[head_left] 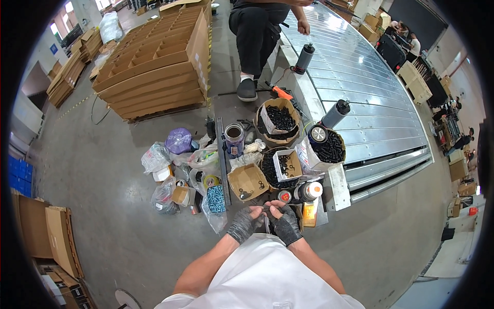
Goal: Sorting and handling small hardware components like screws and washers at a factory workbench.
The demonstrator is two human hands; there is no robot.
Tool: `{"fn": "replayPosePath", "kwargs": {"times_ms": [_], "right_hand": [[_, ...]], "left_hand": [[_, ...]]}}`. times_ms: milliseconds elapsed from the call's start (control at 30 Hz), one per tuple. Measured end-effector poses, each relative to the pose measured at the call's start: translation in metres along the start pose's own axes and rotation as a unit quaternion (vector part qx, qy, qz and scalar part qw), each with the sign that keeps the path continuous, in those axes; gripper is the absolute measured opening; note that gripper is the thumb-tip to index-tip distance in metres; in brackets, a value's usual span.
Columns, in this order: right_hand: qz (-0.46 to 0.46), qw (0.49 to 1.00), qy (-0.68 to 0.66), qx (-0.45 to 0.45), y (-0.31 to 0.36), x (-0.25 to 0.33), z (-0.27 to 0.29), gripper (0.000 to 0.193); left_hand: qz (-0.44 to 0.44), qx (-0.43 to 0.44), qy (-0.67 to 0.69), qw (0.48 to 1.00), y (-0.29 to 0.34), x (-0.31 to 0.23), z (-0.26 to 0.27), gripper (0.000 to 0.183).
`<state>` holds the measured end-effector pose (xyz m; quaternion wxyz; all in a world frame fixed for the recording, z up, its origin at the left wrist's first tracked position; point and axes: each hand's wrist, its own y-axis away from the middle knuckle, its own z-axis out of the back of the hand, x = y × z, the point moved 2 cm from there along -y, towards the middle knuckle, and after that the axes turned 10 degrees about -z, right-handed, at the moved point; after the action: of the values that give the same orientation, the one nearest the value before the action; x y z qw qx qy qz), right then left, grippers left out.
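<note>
My left hand (245, 223) and my right hand (284, 222), both in dark grey fingerless gloves, meet in front of my white top. Thumbs and fingers are pinched together, the fingertips nearly touching. Whatever lies between them is small and dark, too small to name. Under my right hand, a box or bucket (300, 215) is mostly covered. Just beyond the hands lie a can with a red-marked top (284, 195) and a white-capped can (312, 190). An open cardboard box (247, 182) holds a few small black parts, and a small white box (287, 165) holds black rings.
Buckets of black bolts (278, 119) stand ahead, beside a metal roller-slat platform (368, 108) on the right carrying dark cylinders (336, 114). Leftward are bagged blue screws (215, 199), a metal jar (234, 135) and stacked cardboard trays (154, 67). Another person (252, 46) sits at the platform's far edge.
</note>
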<state>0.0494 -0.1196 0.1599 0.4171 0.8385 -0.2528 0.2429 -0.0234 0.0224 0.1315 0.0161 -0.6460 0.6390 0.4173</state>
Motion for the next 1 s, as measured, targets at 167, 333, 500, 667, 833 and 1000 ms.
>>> {"fn": "replayPosePath", "kwargs": {"times_ms": [167, 333, 500, 667, 833, 1000], "right_hand": [[-0.019, 1.000, -0.012, 0.014, 0.004, -0.001, -0.003, 0.023], [-0.013, 1.000, 0.008, 0.019, -0.001, -0.003, 0.003, 0.024], [-0.015, 0.998, 0.068, 0.009, -0.006, 0.002, 0.014, 0.028], [0.003, 0.984, 0.177, -0.010, -0.001, 0.005, -0.002, 0.026], [0.007, 0.984, 0.164, -0.074, 0.010, 0.001, -0.001, 0.031], [0.024, 0.964, 0.248, -0.094, 0.015, -0.006, -0.005, 0.030]], "left_hand": [[0.029, -0.006, 0.036, 0.999, 0.003, 0.002, 0.004, 0.022], [0.038, 0.012, 0.080, 0.996, -0.001, 0.005, 0.005, 0.021], [0.021, 0.051, 0.082, 0.995, -0.013, 0.010, 0.002, 0.023], [0.022, 0.071, 0.089, 0.993, -0.022, 0.018, 0.022, 0.023], [0.026, 0.060, 0.088, 0.994, -0.028, 0.030, 0.029, 0.020], [-0.010, 0.057, -0.009, 0.998, -0.018, 0.030, 0.021, 0.018]]}}
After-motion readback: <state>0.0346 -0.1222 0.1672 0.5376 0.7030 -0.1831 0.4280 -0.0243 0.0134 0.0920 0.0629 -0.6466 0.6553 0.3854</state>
